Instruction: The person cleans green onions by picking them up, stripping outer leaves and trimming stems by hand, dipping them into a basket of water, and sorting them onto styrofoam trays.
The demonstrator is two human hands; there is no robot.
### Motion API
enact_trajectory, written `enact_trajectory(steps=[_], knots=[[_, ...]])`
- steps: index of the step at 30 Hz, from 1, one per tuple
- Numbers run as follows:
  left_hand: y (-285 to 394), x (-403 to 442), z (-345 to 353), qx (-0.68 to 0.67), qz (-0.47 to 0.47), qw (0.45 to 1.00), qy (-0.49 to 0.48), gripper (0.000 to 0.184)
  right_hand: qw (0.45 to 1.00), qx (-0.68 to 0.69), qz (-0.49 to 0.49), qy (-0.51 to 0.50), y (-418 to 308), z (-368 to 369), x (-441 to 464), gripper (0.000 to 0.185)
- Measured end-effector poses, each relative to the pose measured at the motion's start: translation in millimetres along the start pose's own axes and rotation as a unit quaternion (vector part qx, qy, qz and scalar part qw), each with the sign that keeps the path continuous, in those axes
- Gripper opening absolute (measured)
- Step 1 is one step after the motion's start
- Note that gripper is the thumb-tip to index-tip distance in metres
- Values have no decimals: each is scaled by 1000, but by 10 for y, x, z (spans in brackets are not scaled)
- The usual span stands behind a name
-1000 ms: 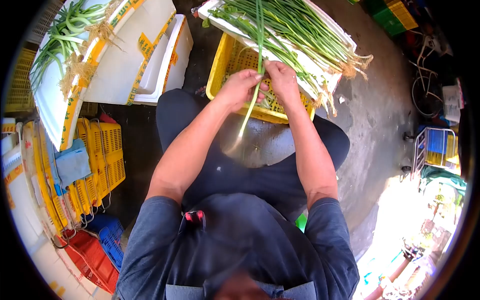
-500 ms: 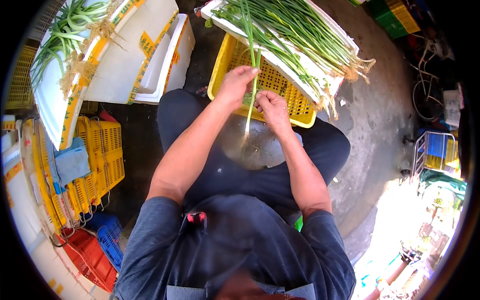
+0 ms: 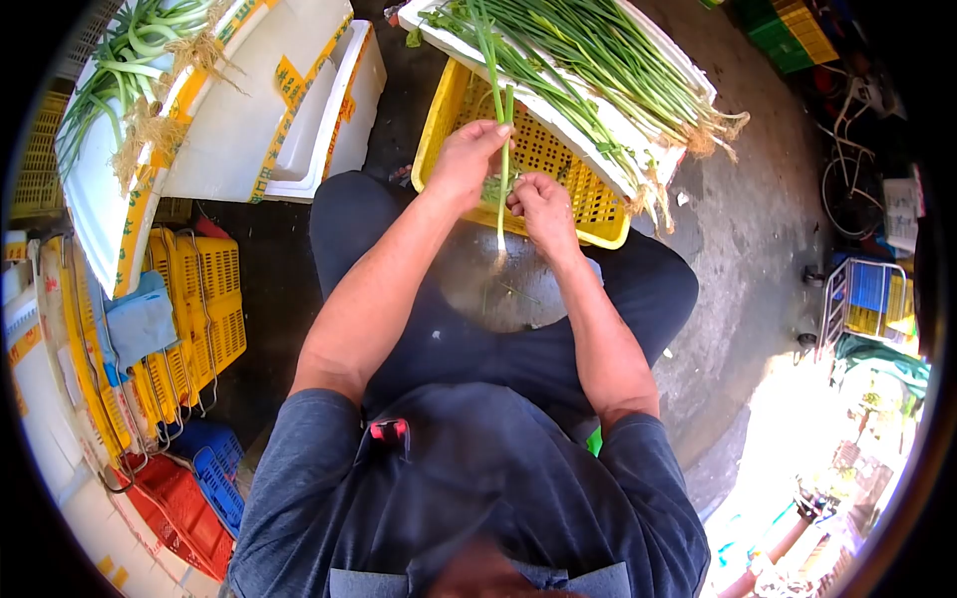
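Between my hands hangs a green onion stalk (image 3: pixel 503 199), its pale root end pointing down toward my lap. My left hand (image 3: pixel 471 161) pinches it partway up. Close beside the lower stalk, my right hand (image 3: pixel 543 211) has its fingers pressed together; what they hold is too small to make out. Below both hands is a yellow perforated basket (image 3: pixel 601 227) with some green scraps inside. A white foam board (image 3: pixel 688 62) lies over the basket's far side, bearing a pile of long green onions (image 3: pixel 608 70) with roots to the right.
At the upper left, rooted green onions (image 3: pixel 130 70) lie on a white foam box (image 3: pixel 224 130). Yellow crates (image 3: pixel 214 289), a blue crate (image 3: pixel 214 463) and a red crate (image 3: pixel 179 508) stand at left. A metal cart (image 3: pixel 862 299) is at right.
My right hand has come down from the upper stalk to beside its lower part, fingers still closed. My left hand has stayed on the stalk, which now hangs more upright.
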State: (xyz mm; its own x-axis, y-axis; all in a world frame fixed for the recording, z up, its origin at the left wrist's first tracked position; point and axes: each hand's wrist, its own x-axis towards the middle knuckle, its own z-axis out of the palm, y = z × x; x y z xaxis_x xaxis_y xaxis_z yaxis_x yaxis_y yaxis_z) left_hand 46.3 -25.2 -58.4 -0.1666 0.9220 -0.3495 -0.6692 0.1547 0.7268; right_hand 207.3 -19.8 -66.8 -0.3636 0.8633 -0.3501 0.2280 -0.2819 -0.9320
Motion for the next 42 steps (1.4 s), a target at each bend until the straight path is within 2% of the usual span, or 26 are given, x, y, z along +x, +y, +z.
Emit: enact_trajectory(steps=[3, 6, 9, 13, 18, 22, 25, 26, 29, 33, 36, 38, 40, 42], knots=[[22, 11, -3, 24, 3, 999, 25, 12, 996, 85, 14, 11, 52, 12, 3, 11], [59, -10, -5, 8, 10, 999, 34, 11, 988, 139, -26, 63, 11, 27, -94, 10], [77, -2, -20, 1, 20, 998, 63, 14, 979, 185, -57, 56, -99, 29, -199, 14], [109, 27, -66, -16, 37, 996, 82, 13, 980, 174, -95, -3, -246, -32, -380, 11], [170, 96, -125, -67, 63, 991, 97, 11, 985, 148, -36, -79, -303, -269, -737, 9], [209, 98, -143, -109, 69, 986, 108, 13, 963, 245, -3, -109, -358, -436, -1034, 6], [226, 101, -155, -143, 66, 980, 119, 14, 954, 251, 6, -164, -438, -597, -1214, 7], [243, 108, -151, -149, 64, 979, 126, 14, 955, 249, 0, -161, -413, -622, -1249, 6], [279, 91, -122, -157, 36, 981, 105, 17, 993, 91, -22, -66, -419, -633, -1111, 7], [244, 98, -73, -190, 23, 980, 53, 20, 992, 125, -18, 1, -417, -533, -698, 6], [233, 99, -101, -205, 23, 978, 35, 19, 991, 130, -32, 11, -327, -422, -362, 10], [249, 95, -103, -215, 28, 976, 32, 18, 993, 87, -72, 14, -276, -296, -201, 14], [272, 76, -89, -219, 32, 975, 30, 17, 993, 8, -112, 24, -237, -186, -83, 23], [277, 67, -54, -222, 34, 974, 35, 16, 986, -74, -149, 24, -227, -116, 1, 25]])
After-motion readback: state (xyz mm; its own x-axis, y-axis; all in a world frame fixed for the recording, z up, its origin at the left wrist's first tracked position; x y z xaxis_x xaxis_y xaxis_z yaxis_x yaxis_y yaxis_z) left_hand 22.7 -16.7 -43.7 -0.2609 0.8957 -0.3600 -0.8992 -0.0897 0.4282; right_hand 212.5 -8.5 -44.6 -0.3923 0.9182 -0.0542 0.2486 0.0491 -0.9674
